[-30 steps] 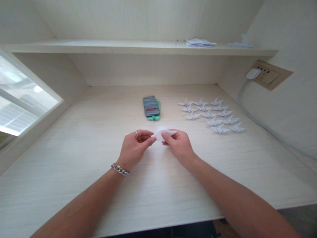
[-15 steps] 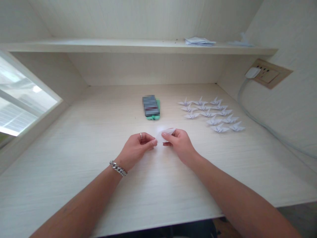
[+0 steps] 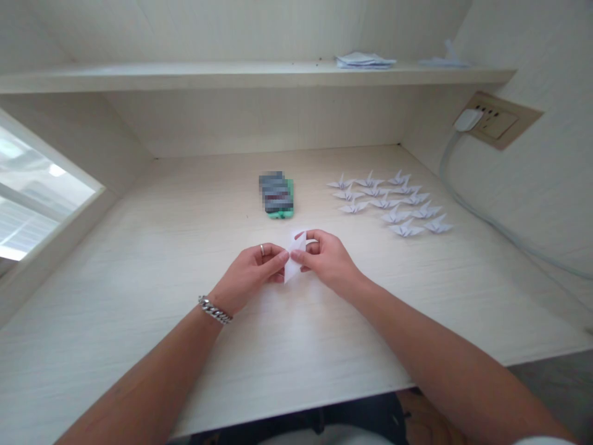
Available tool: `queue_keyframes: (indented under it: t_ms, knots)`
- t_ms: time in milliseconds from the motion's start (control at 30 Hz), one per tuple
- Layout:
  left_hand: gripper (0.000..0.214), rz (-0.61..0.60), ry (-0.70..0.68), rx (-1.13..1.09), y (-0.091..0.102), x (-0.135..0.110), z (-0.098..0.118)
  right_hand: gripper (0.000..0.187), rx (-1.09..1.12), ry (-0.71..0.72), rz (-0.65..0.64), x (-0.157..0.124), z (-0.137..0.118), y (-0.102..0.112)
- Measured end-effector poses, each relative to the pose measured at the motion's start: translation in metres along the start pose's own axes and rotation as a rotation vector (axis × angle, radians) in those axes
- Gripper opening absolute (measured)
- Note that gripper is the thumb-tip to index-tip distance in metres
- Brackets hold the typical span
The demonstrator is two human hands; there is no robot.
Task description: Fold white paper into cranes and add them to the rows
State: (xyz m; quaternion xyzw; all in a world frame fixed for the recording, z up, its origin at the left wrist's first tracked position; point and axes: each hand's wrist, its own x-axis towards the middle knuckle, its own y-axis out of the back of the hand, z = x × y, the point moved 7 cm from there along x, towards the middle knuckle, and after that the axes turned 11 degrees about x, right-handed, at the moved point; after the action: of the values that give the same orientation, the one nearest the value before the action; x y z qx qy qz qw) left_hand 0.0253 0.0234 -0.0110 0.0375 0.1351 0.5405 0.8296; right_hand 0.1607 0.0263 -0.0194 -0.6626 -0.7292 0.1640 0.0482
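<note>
Left hand and right hand are curled nearly closed, and a small folded paper is pinched between the thumb and fingers of each, over the tabletop. Its left edge is gripped by the left hand, its right side by the right. Beyond the folded paper, a green-cased device is laid; farther right of it, white paper cranes are arranged in rows.

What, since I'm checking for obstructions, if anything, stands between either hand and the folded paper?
Nothing visible: the left hand and right hand both pinch the folded paper directly. Paper cranes sit off to the right.
</note>
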Motion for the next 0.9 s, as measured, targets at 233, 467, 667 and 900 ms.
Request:
queue_keyframes:
  t_ms: [233,467,667,900]
  knots:
    - [0.029,0.108,-0.067,0.195,0.006,0.001,0.005,0.041,-0.017,0.034,0.000,0.001,0.002,-0.001]
    - [0.029,0.268,-0.079,0.190,0.016,0.000,0.004,0.027,-0.049,0.003,-0.031,0.001,0.003,-0.005]
    - [0.027,0.183,-0.073,0.184,0.009,-0.002,0.009,0.022,-0.332,0.122,-0.056,-0.002,-0.010,-0.002]
    - [0.025,0.278,-0.116,0.226,0.013,-0.005,0.016,0.025,-0.081,0.048,-0.108,-0.001,0.000,-0.010]
